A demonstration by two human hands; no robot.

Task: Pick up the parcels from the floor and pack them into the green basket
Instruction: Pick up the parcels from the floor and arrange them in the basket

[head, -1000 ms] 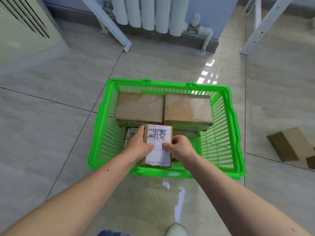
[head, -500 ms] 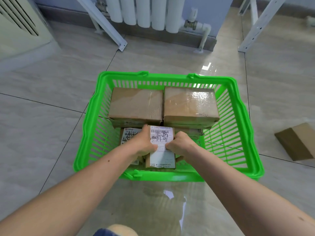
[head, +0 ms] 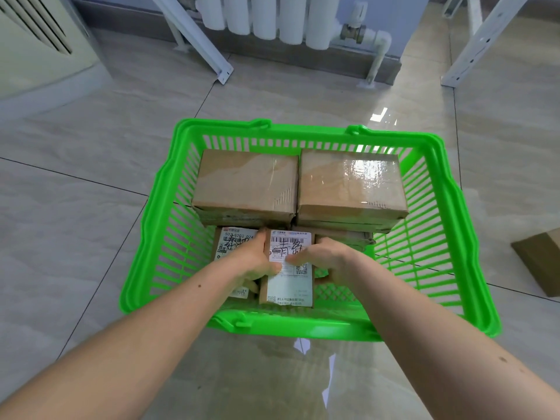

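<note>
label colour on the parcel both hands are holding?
White with black print and handwriting, on the brown parcel; the head view shows it.

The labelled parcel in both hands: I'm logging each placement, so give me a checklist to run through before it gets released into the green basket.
1. Labelled parcel inside the green basket walls: ok.
2. Both hands gripping it, left hand and right hand on opposite sides: ok.
3. Parcel resting fully on the basket floor: cannot tell, its underside is hidden.
4. Neighbouring labelled parcel on its left not overlapped: cannot tell, the left hand covers the gap.
5. Two stacked brown boxes behind sitting level: ok.
6. Floor cleared of parcels: not ok, a brown box lies outside on the right.
</note>
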